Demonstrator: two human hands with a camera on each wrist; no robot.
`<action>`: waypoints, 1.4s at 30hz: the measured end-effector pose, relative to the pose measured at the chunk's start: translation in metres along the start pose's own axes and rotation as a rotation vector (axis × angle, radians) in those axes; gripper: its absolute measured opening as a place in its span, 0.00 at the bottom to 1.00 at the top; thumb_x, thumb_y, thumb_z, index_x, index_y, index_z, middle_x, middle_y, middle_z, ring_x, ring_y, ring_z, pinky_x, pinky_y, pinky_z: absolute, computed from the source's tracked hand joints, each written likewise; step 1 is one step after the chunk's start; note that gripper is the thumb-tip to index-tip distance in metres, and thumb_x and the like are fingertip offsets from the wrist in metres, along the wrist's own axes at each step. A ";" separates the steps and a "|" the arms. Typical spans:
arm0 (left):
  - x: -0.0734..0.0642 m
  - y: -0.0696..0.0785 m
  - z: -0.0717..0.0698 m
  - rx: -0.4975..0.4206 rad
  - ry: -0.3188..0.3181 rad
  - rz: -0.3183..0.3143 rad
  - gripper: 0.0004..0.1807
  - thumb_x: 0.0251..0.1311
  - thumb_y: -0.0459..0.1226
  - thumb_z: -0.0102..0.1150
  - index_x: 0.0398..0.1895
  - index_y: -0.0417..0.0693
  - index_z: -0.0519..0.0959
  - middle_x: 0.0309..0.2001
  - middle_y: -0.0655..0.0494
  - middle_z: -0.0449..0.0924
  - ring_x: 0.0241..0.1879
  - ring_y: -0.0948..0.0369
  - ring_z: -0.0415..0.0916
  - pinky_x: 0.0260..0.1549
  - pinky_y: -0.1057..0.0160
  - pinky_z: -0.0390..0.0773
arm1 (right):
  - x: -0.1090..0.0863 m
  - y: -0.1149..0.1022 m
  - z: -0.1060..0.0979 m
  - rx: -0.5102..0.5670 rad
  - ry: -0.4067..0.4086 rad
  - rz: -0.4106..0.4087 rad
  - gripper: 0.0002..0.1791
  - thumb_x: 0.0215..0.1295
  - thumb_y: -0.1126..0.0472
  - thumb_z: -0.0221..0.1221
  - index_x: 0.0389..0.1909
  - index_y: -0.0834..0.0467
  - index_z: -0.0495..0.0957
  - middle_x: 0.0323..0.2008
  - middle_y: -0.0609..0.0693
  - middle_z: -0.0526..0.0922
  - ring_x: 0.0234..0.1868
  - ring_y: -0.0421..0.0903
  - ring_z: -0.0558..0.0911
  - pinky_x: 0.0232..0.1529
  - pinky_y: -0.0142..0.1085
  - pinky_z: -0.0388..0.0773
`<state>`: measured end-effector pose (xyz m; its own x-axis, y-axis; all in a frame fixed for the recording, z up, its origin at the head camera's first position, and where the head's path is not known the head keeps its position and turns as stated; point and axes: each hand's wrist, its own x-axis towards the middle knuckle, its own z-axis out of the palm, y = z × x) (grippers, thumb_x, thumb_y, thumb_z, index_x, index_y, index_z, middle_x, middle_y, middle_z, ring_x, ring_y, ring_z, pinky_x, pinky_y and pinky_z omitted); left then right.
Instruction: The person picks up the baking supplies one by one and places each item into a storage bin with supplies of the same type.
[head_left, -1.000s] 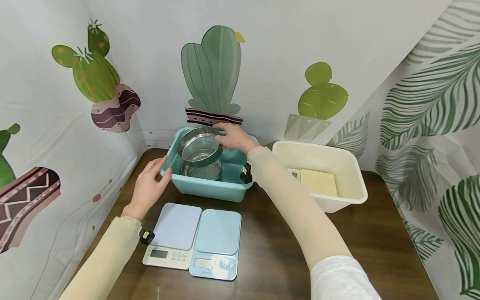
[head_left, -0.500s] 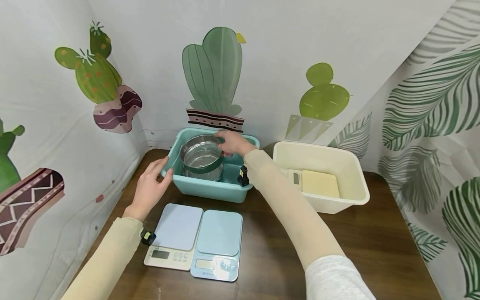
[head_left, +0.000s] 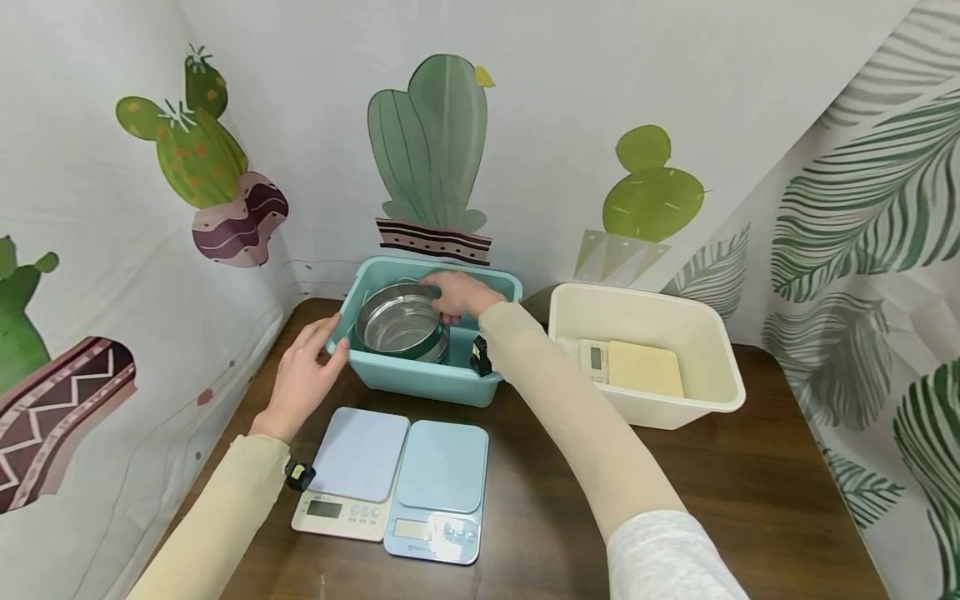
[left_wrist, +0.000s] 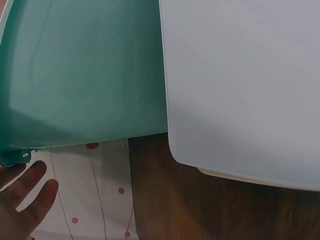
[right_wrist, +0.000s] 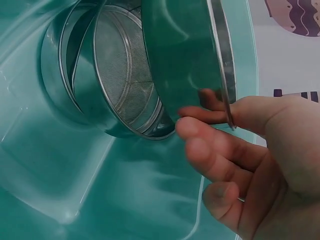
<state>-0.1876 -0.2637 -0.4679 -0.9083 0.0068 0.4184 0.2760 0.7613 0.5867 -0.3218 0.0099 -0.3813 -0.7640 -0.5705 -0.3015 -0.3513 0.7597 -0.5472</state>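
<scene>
Inside teal tub (head_left: 420, 380), sieve (head_left: 400, 323) left of right hand (head_left: 463, 294) pinching it, left hand (head_left: 303, 375) outstretched

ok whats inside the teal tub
Inside the teal tub, the right hand pinches an upper metal sieve by its rim, with at least one lower sieve beneath. The sieves and hand cover part of its bottom; anything there is unseen.
</scene>
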 end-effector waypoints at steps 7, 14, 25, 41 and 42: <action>0.000 0.002 0.001 -0.004 -0.002 0.002 0.29 0.76 0.45 0.55 0.76 0.47 0.71 0.68 0.42 0.74 0.55 0.44 0.80 0.49 0.43 0.80 | 0.000 0.000 0.001 -0.016 -0.016 0.012 0.30 0.82 0.64 0.49 0.81 0.50 0.61 0.30 0.57 0.86 0.40 0.60 0.88 0.38 0.41 0.83; 0.000 0.002 0.003 -0.017 -0.008 -0.002 0.29 0.76 0.46 0.55 0.76 0.47 0.71 0.69 0.42 0.74 0.55 0.45 0.80 0.49 0.44 0.81 | -0.001 -0.001 -0.001 -0.049 -0.045 0.017 0.31 0.82 0.65 0.49 0.82 0.50 0.60 0.34 0.57 0.88 0.40 0.58 0.88 0.34 0.37 0.79; 0.000 0.004 0.002 -0.024 -0.005 -0.011 0.29 0.76 0.47 0.55 0.77 0.48 0.71 0.69 0.43 0.73 0.53 0.46 0.80 0.48 0.44 0.81 | -0.005 0.001 -0.008 -0.030 -0.093 0.027 0.26 0.83 0.61 0.46 0.78 0.53 0.67 0.50 0.56 0.87 0.47 0.60 0.86 0.25 0.34 0.73; 0.000 0.000 0.002 -0.009 0.012 -0.004 0.29 0.76 0.45 0.56 0.76 0.46 0.71 0.68 0.42 0.74 0.53 0.45 0.80 0.48 0.44 0.80 | -0.040 -0.005 -0.022 -0.078 0.092 -0.223 0.17 0.82 0.60 0.48 0.55 0.58 0.85 0.34 0.51 0.85 0.27 0.42 0.78 0.38 0.36 0.75; 0.000 0.000 0.001 -0.007 0.013 -0.003 0.29 0.76 0.45 0.55 0.76 0.46 0.71 0.68 0.41 0.74 0.53 0.44 0.80 0.48 0.44 0.80 | -0.044 -0.006 -0.023 -0.080 0.107 -0.240 0.16 0.82 0.61 0.48 0.51 0.58 0.86 0.32 0.50 0.83 0.26 0.42 0.75 0.38 0.36 0.73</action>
<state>-0.1883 -0.2629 -0.4687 -0.9049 -0.0045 0.4255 0.2751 0.7567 0.5931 -0.2983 0.0379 -0.3473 -0.7048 -0.7044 -0.0840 -0.5681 0.6313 -0.5280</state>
